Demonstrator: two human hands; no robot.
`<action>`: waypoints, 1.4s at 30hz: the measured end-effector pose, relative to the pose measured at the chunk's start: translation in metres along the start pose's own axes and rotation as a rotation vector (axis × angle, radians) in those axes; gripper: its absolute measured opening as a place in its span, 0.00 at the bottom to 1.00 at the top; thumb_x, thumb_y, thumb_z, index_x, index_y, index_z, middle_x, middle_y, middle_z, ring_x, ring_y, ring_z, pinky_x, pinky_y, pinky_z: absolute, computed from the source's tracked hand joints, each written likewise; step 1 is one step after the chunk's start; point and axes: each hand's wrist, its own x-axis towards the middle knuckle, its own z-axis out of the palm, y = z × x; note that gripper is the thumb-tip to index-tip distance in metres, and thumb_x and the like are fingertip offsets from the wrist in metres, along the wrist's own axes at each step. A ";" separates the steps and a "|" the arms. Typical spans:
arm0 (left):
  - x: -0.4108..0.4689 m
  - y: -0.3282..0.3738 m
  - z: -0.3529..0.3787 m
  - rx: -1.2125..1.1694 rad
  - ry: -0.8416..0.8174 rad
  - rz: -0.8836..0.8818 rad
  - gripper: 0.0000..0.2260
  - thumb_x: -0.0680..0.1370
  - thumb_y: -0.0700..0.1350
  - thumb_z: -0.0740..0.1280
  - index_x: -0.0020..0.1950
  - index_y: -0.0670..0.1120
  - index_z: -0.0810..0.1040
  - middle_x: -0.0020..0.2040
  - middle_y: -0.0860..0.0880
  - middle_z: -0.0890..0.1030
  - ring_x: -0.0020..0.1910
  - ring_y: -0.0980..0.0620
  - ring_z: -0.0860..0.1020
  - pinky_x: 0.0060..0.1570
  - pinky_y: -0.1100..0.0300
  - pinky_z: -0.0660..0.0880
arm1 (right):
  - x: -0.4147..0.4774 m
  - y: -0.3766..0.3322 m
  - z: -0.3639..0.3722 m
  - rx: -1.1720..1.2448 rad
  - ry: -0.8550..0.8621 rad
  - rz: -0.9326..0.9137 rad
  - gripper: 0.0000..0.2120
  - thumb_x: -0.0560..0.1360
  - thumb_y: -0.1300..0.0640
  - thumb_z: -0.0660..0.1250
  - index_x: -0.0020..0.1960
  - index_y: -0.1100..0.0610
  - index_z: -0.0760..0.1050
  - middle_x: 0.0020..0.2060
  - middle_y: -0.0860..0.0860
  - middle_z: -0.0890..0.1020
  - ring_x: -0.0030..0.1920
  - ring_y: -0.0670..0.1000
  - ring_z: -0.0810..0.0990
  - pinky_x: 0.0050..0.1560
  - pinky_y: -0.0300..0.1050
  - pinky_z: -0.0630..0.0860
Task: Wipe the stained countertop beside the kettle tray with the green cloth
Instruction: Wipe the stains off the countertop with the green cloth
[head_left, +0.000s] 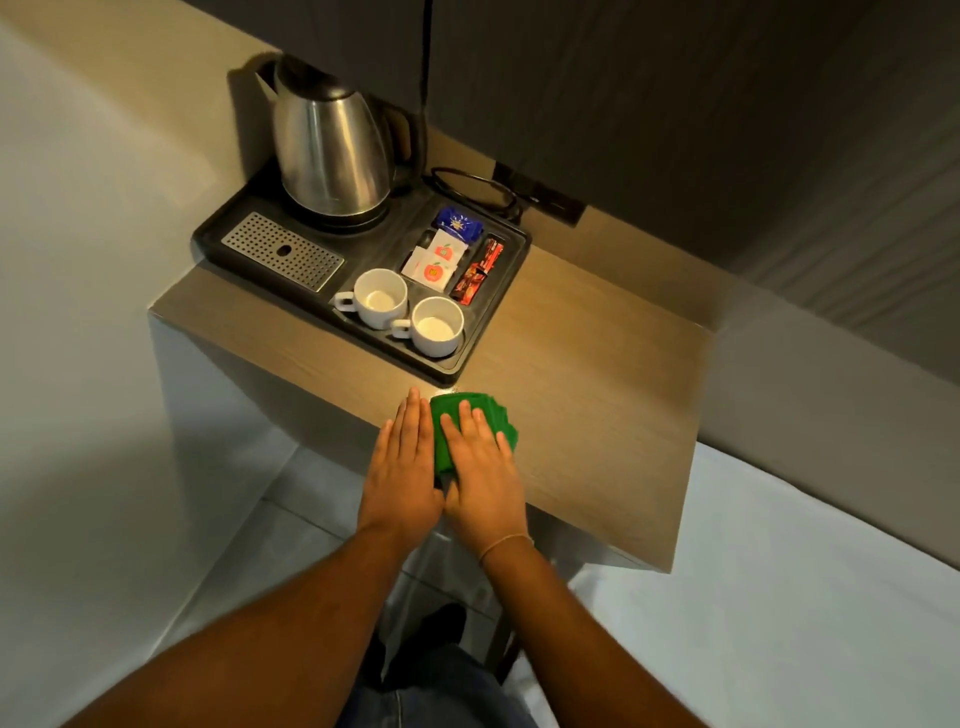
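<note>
Green cloth (470, 426), folded, at worktop (597, 395) front edge just below kettle tray (467, 358) corner; right hand (480, 467) flat on it, fingers open; left hand (402, 467) flat alongside.

green cloth (448, 422) folded, flat on wood countertop (587, 395) near its front edge, just beside black tray (470, 358) corner.

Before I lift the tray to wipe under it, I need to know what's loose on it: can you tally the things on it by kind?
Kettle: 1
Cups: 2
White sachets: at least 2; they overlap
Blue packet: 1
Red sticks: a bundle counted as 1; number unclear
Total: at least 7
The drip grille seems part of the tray.
</note>
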 end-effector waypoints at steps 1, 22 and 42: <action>0.001 0.004 -0.001 -0.002 0.007 0.005 0.46 0.78 0.47 0.66 0.85 0.41 0.38 0.86 0.41 0.38 0.86 0.44 0.39 0.85 0.45 0.47 | 0.009 0.007 -0.007 -0.012 0.012 0.007 0.35 0.74 0.51 0.63 0.80 0.47 0.57 0.81 0.50 0.57 0.81 0.51 0.51 0.78 0.55 0.53; 0.014 0.018 -0.010 0.285 -0.134 0.093 0.48 0.81 0.52 0.63 0.82 0.38 0.28 0.83 0.38 0.29 0.84 0.39 0.33 0.85 0.43 0.47 | -0.010 0.171 -0.101 -0.075 0.258 0.526 0.34 0.75 0.66 0.62 0.80 0.57 0.60 0.80 0.58 0.57 0.80 0.59 0.54 0.78 0.59 0.52; 0.011 0.010 -0.002 0.148 -0.103 0.044 0.49 0.78 0.49 0.69 0.85 0.40 0.37 0.87 0.40 0.41 0.86 0.41 0.40 0.85 0.43 0.47 | 0.001 0.230 -0.118 0.033 0.345 0.666 0.31 0.79 0.66 0.58 0.81 0.54 0.58 0.81 0.54 0.54 0.81 0.58 0.51 0.79 0.55 0.51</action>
